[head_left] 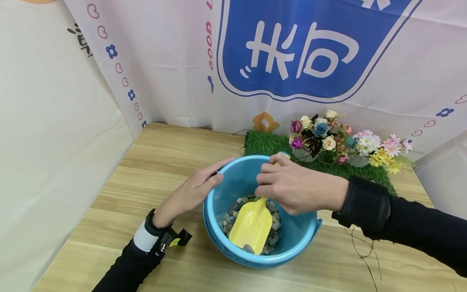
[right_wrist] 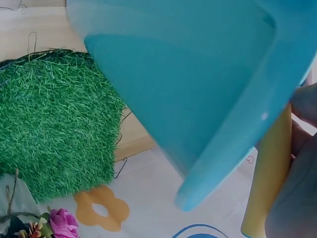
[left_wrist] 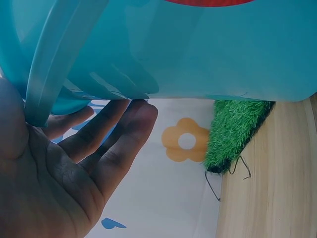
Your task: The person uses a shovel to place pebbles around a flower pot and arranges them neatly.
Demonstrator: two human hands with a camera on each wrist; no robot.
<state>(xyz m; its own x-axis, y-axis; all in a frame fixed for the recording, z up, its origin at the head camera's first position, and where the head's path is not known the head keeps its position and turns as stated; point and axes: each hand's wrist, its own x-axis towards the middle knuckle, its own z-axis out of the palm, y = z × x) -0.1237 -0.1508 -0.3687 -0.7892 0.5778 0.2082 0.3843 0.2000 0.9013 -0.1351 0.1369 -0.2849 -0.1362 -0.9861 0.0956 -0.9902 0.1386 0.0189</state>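
A blue bucket (head_left: 303,243) stands on the wooden table with grey and tan pebbles (head_left: 275,227) in its bottom. My right hand (head_left: 292,184) is over the bucket's right side, gripping the handle of a yellow toy shovel (head_left: 251,223). The shovel's blade slants down into the bucket over the pebbles, with one grey pebble (head_left: 248,248) at its tip. My left hand (head_left: 197,188) holds the bucket's left rim, the thumb over the edge and the fingers along the outside. In the right wrist view, the fingers wrap the yellow handle (right_wrist: 270,173) just past the rim.
Behind the bucket lies a mat of artificial grass (head_left: 268,142). Artificial roses (head_left: 321,136) and smaller daisy-like flowers (head_left: 383,148) stand on it. A printed cloth (head_left: 175,73) hangs at the back. Thin dark strings (head_left: 365,255) lie on the table (head_left: 120,207) to the right.
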